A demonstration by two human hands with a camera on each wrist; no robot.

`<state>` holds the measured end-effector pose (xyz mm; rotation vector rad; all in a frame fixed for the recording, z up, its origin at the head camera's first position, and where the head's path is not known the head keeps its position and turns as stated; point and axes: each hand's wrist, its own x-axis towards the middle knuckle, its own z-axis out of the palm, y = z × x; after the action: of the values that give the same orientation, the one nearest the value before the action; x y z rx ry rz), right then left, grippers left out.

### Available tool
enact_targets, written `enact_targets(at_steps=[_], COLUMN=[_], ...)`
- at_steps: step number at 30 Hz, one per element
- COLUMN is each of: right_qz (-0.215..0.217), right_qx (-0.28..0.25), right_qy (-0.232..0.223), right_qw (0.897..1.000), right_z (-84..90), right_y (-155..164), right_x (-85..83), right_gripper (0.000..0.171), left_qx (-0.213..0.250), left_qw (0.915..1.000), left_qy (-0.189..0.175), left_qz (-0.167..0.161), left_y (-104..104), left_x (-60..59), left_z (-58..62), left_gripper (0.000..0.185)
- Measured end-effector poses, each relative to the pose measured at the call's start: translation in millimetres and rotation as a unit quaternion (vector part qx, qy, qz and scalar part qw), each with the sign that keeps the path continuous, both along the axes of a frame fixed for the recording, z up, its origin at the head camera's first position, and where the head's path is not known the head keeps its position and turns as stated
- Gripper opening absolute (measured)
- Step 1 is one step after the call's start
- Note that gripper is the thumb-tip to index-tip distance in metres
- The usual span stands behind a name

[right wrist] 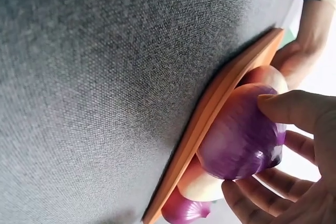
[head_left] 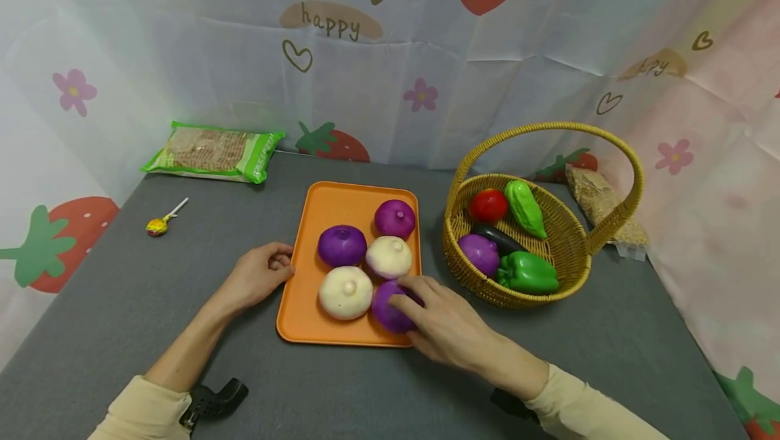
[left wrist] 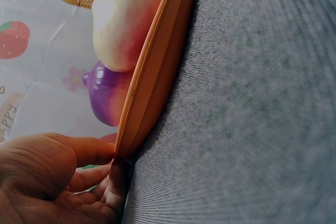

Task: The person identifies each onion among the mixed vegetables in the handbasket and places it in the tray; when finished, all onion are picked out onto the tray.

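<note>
On an orange tray (head_left: pixel 353 195) lie three purple onions and two cream-white round vegetables with stubby tips. My right hand (head_left: pixel 449 323) grips the front-right purple onion (right wrist: pixel 239 137), thumb on one side and fingers round the other, at the tray's near right corner. My left hand (head_left: pixel 257 276) pinches the tray's left rim between thumb and fingers, seen close in the left wrist view. The other purple onions (head_left: pixel 342 246) sit toward the back and left. One white vegetable (head_left: pixel 345 293) lies left of the gripped onion, the second white vegetable (head_left: pixel 388 257) behind it.
Right of the tray stands a tall-handled wicker basket (head_left: pixel 575 250) holding a tomato, green vegetables, an eggplant and a purple onion. A beige packet (head_left: pixel 603 203) lies behind it. At back left are a green-edged package (head_left: pixel 210 151) and a lollipop (head_left: pixel 160 223). A printed curtain backs the table.
</note>
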<state>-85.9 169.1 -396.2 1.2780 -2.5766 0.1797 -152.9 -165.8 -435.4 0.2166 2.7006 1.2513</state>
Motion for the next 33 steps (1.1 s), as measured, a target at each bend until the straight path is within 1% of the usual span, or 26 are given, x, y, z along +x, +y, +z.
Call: enact_targets(at_steps=[9, 15, 33], right_qz=[-0.014, -0.014, -0.018], right_qx=[0.001, 0.004, 0.009], right_qy=[-0.006, -0.001, -0.003], right_qw=[1.0, 1.0, 1.0], right_z=[-0.5, -0.4, 1.1], right_y=[-4.1, -4.9, -5.2], right_x=[-2.4, -2.7, -2.0], right_gripper=[0.05, 0.051, 0.05], left_qx=[0.003, 0.004, 0.001], left_qw=[1.0, 1.0, 1.0], left_qy=[0.001, 0.008, 0.004], left_qz=[-0.001, -0.003, -0.002], left_y=[0.4, 0.0, 0.9], left_x=[0.3, 0.4, 1.3], left_z=[-0.5, -1.1, 1.2], left_gripper=[0.039, 0.039, 0.039])
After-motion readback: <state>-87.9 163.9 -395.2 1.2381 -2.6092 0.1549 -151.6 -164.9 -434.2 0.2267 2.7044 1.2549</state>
